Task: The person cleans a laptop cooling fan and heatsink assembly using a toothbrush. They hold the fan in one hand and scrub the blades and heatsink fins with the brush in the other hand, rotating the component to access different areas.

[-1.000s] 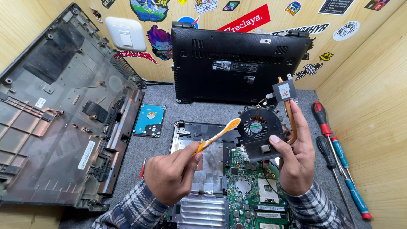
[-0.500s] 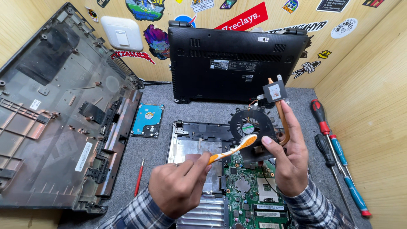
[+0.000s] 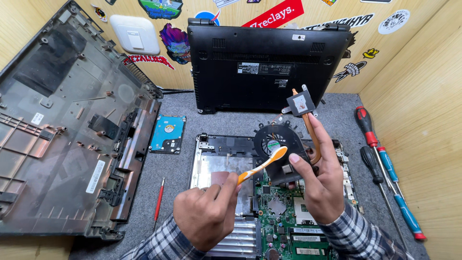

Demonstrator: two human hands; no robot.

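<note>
My right hand (image 3: 321, 183) holds a black laptop cooling fan (image 3: 275, 140) with a copper heat pipe (image 3: 313, 135) and a grey heat plate (image 3: 300, 103) at its top. My left hand (image 3: 204, 216) grips an orange and white toothbrush (image 3: 262, 165), whose head rests against the lower edge of the fan. Both hands hover over an opened laptop base (image 3: 216, 159) with a green motherboard (image 3: 284, 226) exposed.
A black laptop (image 3: 267, 62) leans upright against the stickered wooden back wall. A large bottom cover (image 3: 62, 125) lies at the left. A blue hard drive (image 3: 167, 134), a thin red tool (image 3: 159, 202) and several screwdrivers (image 3: 380, 159) lie on the grey mat.
The fan and the toothbrush have shifted slightly lower and to the left in view. The brush head has slid along the fan's lower edge. Both grips are unchanged.
</note>
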